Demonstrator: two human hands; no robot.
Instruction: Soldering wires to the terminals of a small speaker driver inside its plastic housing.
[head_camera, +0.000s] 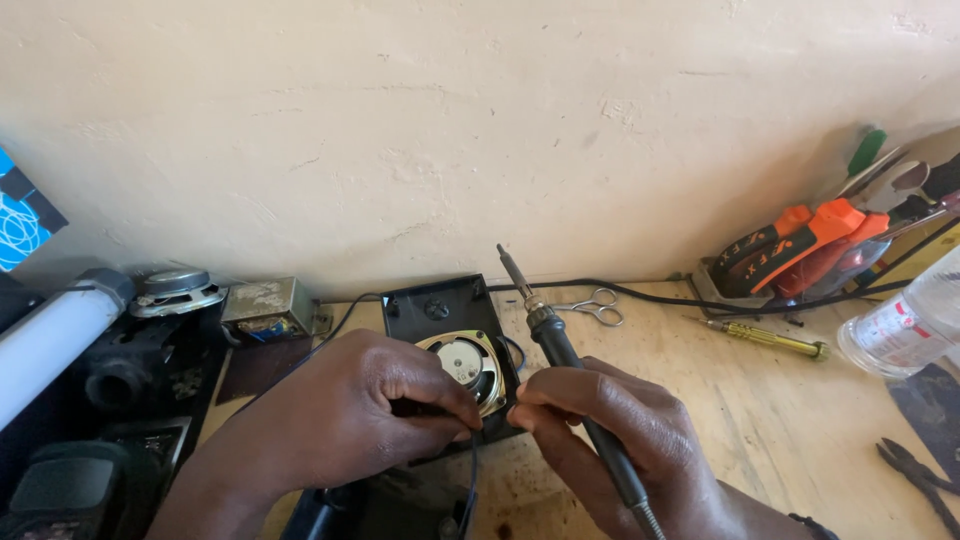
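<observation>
Both hands meet low in the middle of the wooden counter (760, 420), over a small speaker (468, 365) that lies face down on a black panel (440, 305), its metal magnet and brass-coloured frame turned up. The left hand (350, 415) is closed in a pinch on something thin and dark, probably a wire (472, 480), just at the speaker's near rim. The right hand (620, 430) is wrapped around the black handle of a soldering iron (555, 345), whose tip points up and away toward the wall (480, 130); its fingertips touch those of the left hand. The hands cover the near edge of the speaker and whatever sits between the fingers, so the join itself is hidden.

Around them: one pair of small scissors (595, 307) lies just behind the iron, and one yellow-handled screwdriver (765, 340) rests to its right. A black cable (640, 292) runs along the foot of the wall. At the far right stands a holder with orange-handled tools (800, 245), at least two of them, and one clear plastic bottle (900, 325) lies on its side. One pair of dark pliers (915, 470) sits at the right edge. On the left are one second loose speaker (178, 290), one small rusty metal box (265, 308) and one pale tube (50, 340) among dark gear.
</observation>
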